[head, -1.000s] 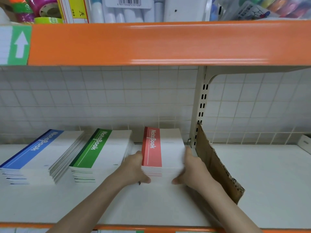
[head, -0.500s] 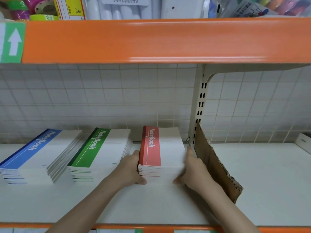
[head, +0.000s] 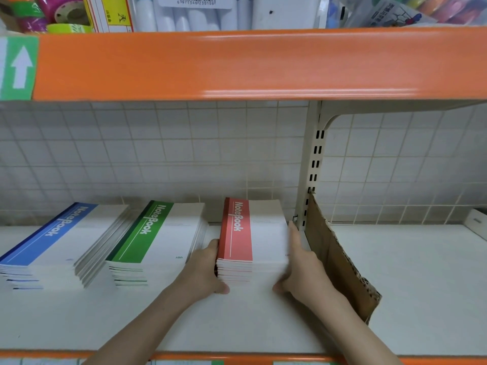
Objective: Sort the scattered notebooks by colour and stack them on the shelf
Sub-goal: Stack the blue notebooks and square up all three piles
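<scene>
Left hand, right hand flank red stack, fingertips hidden

A cardboard divider stands below tape rolls.

The stack of red-banded white paper notebooks slid a little farther back on the white shelf board, ending square beside the green stack. The left hand and right hand, flat against its two sides, moved back with it, the right fingertips reaching nearer the slotted cream upright.
</scene>
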Motion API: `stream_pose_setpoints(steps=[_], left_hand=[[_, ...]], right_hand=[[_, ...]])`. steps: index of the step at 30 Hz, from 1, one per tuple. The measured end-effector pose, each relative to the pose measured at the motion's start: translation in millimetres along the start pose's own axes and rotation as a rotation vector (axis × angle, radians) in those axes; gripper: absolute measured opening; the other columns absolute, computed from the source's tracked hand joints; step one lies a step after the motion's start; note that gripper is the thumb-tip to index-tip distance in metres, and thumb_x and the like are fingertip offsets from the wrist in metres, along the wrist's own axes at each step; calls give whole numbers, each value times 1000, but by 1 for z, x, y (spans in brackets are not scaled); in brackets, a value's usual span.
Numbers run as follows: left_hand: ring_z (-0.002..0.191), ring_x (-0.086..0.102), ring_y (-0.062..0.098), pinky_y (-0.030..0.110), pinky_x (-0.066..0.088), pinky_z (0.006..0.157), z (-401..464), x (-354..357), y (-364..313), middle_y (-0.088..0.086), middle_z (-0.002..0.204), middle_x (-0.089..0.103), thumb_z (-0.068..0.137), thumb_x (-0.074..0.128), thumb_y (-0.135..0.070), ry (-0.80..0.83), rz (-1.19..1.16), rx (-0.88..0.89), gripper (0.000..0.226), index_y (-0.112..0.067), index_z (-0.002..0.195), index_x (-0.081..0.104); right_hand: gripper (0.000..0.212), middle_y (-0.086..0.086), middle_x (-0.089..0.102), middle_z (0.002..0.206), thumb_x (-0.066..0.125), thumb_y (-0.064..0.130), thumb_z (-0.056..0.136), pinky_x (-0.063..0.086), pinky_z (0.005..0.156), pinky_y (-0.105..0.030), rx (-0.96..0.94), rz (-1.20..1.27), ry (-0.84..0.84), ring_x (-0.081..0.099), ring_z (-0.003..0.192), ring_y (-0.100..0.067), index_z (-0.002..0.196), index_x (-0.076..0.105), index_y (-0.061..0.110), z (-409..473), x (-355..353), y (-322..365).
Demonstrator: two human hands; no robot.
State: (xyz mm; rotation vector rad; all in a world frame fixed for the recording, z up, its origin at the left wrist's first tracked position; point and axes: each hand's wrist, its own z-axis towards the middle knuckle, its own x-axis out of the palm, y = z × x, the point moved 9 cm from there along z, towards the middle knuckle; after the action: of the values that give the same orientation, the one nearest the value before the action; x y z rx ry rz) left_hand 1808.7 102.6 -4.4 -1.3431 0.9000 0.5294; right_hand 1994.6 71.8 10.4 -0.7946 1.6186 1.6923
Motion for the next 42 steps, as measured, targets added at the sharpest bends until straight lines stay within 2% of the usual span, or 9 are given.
stream_pose_setpoints(steps=[12,15,17,20,23,30,34,39,42], left_hand=[[103,58,11,20,48,87,-1,6,3,-7,115,63,62,86,-12,28,-32,-17,83,-23,133,42],[108,59,5,24,49,92,-6,11,-1,-18,116,62,57,86,-40,203,-211,2,81,-36,126,42],[107,64,13,33,53,90,-7,12,-2,-11,113,68,57,77,-62,261,-438,-39,72,-36,120,53],[101,66,30,43,49,95,12,5,5,7,105,72,69,56,-78,160,-642,-178,74,-18,112,65],[95,67,29,39,49,95,30,-1,6,11,103,71,98,39,-49,0,-809,-334,50,-7,109,65],[68,63,26,32,51,69,54,0,2,11,78,67,99,43,-33,-14,-926,-425,35,-9,83,62],[59,64,24,33,51,66,55,-2,2,7,58,68,100,42,-37,-42,-977,-444,41,-10,76,62],[63,63,29,40,53,76,62,-10,-4,11,68,67,99,44,-39,-87,-960,-465,41,-8,77,61],[59,59,25,33,51,67,67,-12,-6,10,63,62,101,40,-32,-109,-924,-474,40,-8,73,56]], right_hand=[[97,-9,58,119,62,9,84,46,76,-25,142,-139,81,59,105,-23,148,-10,3,4,3,-5],[110,-5,52,127,81,41,70,45,84,-23,179,121,156,54,113,-19,145,9,4,-2,1,-2],[92,-2,53,124,67,61,74,41,83,-21,201,270,128,52,104,-14,137,28,5,-6,-9,3],[67,-7,54,113,37,64,89,35,80,-25,252,333,64,47,93,-15,126,41,8,2,-18,4],[64,-12,57,120,26,53,98,37,88,-30,298,292,30,52,109,-24,131,42,1,27,-15,-1],[55,-17,39,146,28,37,102,32,110,-36,414,416,29,41,131,-30,144,31,1,73,-8,-17],[54,-16,38,147,25,38,102,30,112,-39,453,477,48,40,132,-29,145,31,4,84,-1,-21],[49,-17,54,129,27,36,101,41,103,-40,441,530,60,53,116,-29,135,44,5,92,6,-21],[47,-16,58,122,29,35,100,42,103,-41,446,553,66,57,111,-28,129,49,5,97,8,-25]])
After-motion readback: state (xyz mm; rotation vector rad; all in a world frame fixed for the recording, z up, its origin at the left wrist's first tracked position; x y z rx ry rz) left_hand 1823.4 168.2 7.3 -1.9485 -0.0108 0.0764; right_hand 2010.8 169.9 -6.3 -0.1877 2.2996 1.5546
